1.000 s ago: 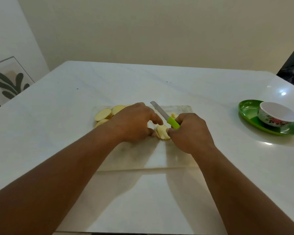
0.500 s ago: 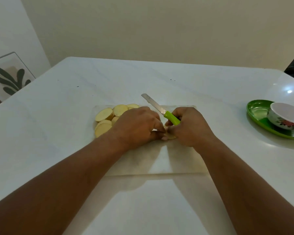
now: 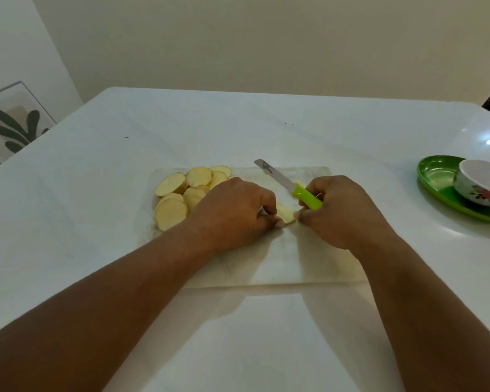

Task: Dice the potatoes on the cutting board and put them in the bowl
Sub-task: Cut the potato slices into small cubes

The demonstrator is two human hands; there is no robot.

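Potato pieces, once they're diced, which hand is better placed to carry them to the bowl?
Probably the right hand: the bowl sits on its side, though it grips the knife.

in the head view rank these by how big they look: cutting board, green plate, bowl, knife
1. cutting board, clearly the largest
2. green plate, though the frame edge cuts it off
3. knife, long but thin, handle partly inside the right hand
4. bowl, also cut off, so its rank against the knife is unsure
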